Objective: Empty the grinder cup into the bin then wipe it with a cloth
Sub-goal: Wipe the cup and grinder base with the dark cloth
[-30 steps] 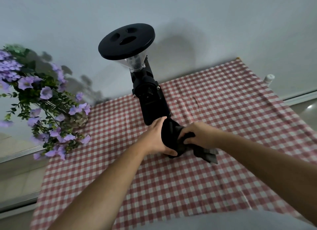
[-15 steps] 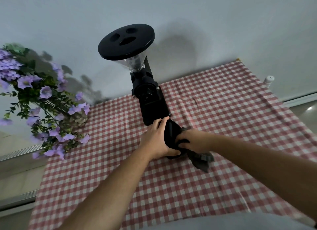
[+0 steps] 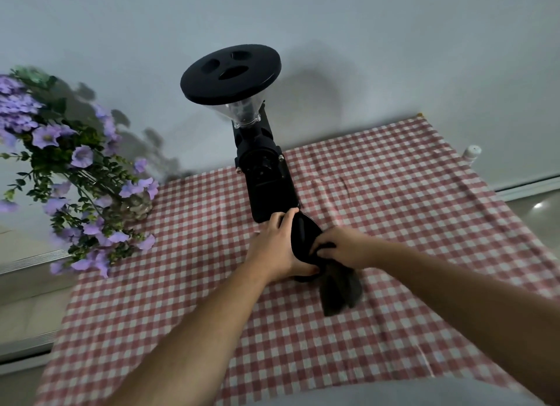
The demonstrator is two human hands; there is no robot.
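Head view: left hand (image 3: pixel 277 251) is gripping black grinder cup (image 3: pixel 300 239) tilted, mouth facing right; right hand (image 3: pixel 342 248) is pressing dark soft cloth (image 3: pixel 341 290) inside.

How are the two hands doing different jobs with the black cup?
The left hand wraps around the outside of the grinder cup, while the right hand pushes into its opening. The right hand grips a dark cloth; the left hand has no cloth. Both hands touch the cup, in front of the black grinder.
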